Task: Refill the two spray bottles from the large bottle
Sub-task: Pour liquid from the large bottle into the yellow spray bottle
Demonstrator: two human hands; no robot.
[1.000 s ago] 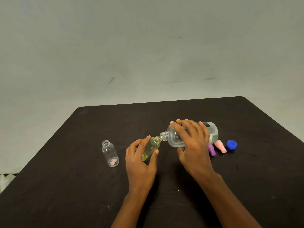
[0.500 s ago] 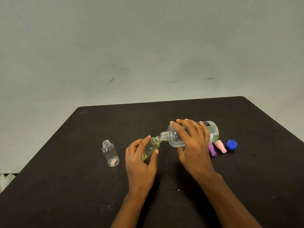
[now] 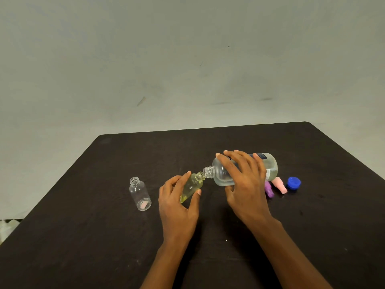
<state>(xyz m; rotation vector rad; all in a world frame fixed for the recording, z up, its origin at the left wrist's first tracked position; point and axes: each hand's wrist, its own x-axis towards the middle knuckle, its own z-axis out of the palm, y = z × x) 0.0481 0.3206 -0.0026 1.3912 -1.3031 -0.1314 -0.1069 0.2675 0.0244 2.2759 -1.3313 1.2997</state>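
- Head view, against the earlier frames: almost nothing has shifted. Both hands and both bottles sit where they were half a second and a second ago, which suggests a slow, steady pour.
- The right hand (image 3: 243, 184) has its grip wrapped over the large bottle (image 3: 268, 165), fingers across the top and thumb beneath, holding it tipped nearly flat so its open threaded neck points toward 9 o'clock.
- The left hand (image 3: 177, 205) has its grip closed on the first spray bottle (image 3: 192, 185), thumb on one side and fingers on the other. It leans toward 1 o'clock so its mouth meets the large bottle's neck; the two openings look touching or nearly so. Yellowish liquid already fills much of it.
- The second spray bottle (image 3: 140, 193) stands upright and uncapped at 9 o'clock from the left hand, well apart, apparently empty and waiting its turn.
- At 3 o'clock from the right hand, on the counter (image 3: 83, 236), lie a purple sprayer top (image 3: 269, 189), a pink sprayer top (image 3: 280, 185) and a blue cap (image 3: 293, 183), set aside out of the pouring path.
- Judgement: two narrow mouths leave little margin, so a small slip could spill.
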